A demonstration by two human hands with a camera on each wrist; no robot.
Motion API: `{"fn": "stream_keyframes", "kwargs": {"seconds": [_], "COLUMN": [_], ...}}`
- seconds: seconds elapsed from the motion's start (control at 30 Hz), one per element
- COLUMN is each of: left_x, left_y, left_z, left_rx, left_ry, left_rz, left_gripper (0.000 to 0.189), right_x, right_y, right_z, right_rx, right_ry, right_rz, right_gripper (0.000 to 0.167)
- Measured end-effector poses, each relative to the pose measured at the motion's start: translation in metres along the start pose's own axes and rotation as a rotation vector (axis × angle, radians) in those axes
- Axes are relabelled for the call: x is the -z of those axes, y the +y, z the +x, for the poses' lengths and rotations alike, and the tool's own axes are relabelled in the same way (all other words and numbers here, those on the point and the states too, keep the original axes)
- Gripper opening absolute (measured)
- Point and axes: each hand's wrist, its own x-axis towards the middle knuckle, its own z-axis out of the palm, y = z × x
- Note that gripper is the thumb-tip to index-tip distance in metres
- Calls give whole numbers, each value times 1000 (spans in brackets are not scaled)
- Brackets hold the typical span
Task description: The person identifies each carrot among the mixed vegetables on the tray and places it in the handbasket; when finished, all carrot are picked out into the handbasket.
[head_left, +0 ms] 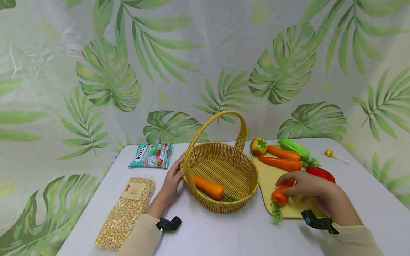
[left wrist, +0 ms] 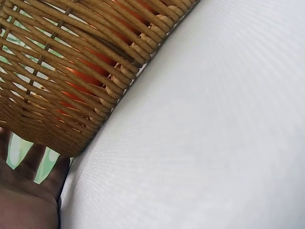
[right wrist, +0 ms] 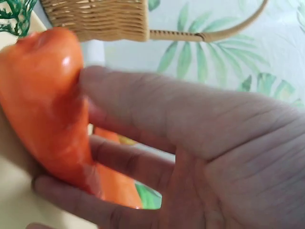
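Observation:
My right hand (head_left: 309, 185) pinches an orange toy carrot (head_left: 279, 197) with green leaves, above the near part of a yellow cutting board (head_left: 267, 192). In the right wrist view the thumb presses one side of this carrot (right wrist: 40, 100), and the fingers lie along its other side. My left hand (head_left: 173, 179) rests against the left side of a round wicker basket (head_left: 224, 169) with a tall handle. Its fingers look straight and spread in the left wrist view, their tips partly hidden by the basket wall (left wrist: 43, 95). Inside the basket lies another carrot (head_left: 208, 186).
On the board lie two more carrots (head_left: 280, 163), a green gourd-like vegetable (head_left: 294, 147), a red vegetable (head_left: 320, 174) and a red-yellow round fruit (head_left: 258, 146). A purple thing (head_left: 322, 205) is mostly hidden. A lollipop (head_left: 330, 153), candy bag (head_left: 152, 155) and corn-kernel pack (head_left: 123, 213) lie around.

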Motion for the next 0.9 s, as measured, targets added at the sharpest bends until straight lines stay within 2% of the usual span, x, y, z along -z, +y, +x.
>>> {"fn": "stream_keyframes", "kwargs": {"seconds": [0.1, 0.3, 0.37, 0.63, 0.8, 0.9], "left_x": [0, 0, 0, 0, 1, 1], "left_y": [0, 0, 0, 0, 0, -1], "left_z": [0, 0, -1, -1, -1, 0], "left_rx": [-1, -10, -11, -5, -4, 0], "left_ry": [-1, -7, -7, -11, -11, -9], "left_rz": [8, 11, 10, 4, 7, 9], "left_gripper": [50, 51, 52, 51, 50, 50], "right_x": [-4, -9, -11, -12, -8, -5], "right_y": [-1, -2, -4, -5, -3, -3], "right_z": [4, 13, 15, 16, 15, 12], "right_rx": [16, 219, 246, 262, 286, 274], "right_ry": [-28, -4, 10, 28, 1, -3], "right_rz": [29, -105, -134, -111, -70, -80], "right_gripper": [38, 32, 31, 28, 28, 30]}}
